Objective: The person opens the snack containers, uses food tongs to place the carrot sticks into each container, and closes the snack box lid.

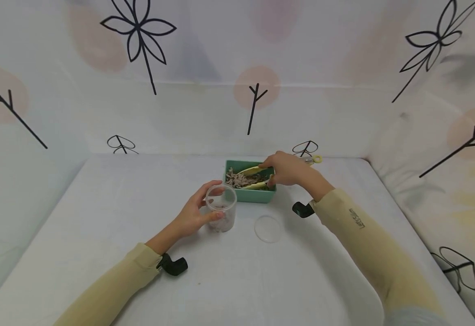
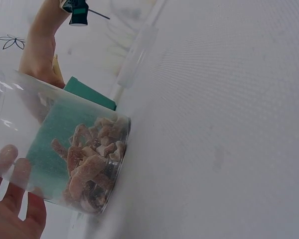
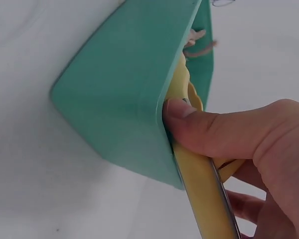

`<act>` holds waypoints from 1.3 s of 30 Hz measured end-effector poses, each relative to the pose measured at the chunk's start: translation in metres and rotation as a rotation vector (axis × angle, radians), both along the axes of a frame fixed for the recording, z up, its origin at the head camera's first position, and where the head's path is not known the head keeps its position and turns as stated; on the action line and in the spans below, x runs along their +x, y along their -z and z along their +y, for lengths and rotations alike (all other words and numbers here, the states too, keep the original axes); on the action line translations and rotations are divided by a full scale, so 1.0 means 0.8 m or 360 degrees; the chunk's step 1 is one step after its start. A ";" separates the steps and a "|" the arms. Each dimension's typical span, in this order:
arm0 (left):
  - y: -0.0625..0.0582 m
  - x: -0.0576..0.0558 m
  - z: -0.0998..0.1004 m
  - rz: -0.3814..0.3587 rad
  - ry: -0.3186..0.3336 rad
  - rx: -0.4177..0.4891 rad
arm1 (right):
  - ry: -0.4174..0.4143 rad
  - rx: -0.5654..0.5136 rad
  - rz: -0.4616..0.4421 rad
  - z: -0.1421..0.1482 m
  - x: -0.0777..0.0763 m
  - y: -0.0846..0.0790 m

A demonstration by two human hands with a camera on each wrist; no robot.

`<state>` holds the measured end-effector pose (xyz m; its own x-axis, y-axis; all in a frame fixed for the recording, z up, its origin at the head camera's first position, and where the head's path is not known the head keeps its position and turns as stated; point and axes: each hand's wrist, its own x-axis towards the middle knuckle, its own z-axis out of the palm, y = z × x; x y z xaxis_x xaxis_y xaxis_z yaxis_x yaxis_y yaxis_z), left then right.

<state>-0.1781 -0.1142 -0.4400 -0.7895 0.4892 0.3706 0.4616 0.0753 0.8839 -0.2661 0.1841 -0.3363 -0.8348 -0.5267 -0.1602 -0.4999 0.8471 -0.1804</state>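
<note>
My left hand [image 1: 192, 215] holds a clear plastic jar [image 1: 226, 219], its fingers and thumb around the side. The jar is upright and open at the top, with several pinkish-brown dried pieces [image 2: 92, 164] at its bottom. My right hand [image 1: 289, 170] grips yellow tongs [image 3: 197, 184] with metal edges, the thumb pressing one arm. The tongs' scalloped ends reach into a green rectangular box [image 1: 255, 196], spread apart among more of these pieces [image 1: 237, 180]. In the right wrist view the box's side hides most of the contents.
A round clear lid [image 1: 267, 229] lies on the white tabletop [image 1: 237, 280] in front of the box. Behind the table hangs a white cloth [image 1: 196, 117] printed with leaves and blotches. Dark wrist cameras [image 1: 174, 265] stick out below both cuffs.
</note>
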 end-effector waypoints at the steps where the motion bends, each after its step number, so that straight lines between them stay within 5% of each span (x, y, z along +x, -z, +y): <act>1: 0.000 0.000 0.000 -0.0001 0.0004 0.0001 | -0.0002 -0.0008 0.0010 0.002 0.000 0.000; 17: 0.000 0.001 -0.002 -0.0015 0.0022 0.0015 | 0.0027 -0.0095 0.0152 0.028 0.007 -0.019; 26: -0.003 0.002 -0.001 -0.0038 0.0013 -0.0011 | 0.0104 -0.0348 0.0157 0.043 0.014 -0.039; 39: -0.005 0.004 -0.002 -0.0027 0.0005 -0.0017 | 0.0109 -0.0436 0.0077 0.056 0.015 -0.022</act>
<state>-0.1749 -0.1158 -0.4358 -0.7942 0.4955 0.3518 0.4467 0.0834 0.8908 -0.2540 0.2291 -0.3188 -0.8732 -0.4869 0.0216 -0.4568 0.8022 -0.3845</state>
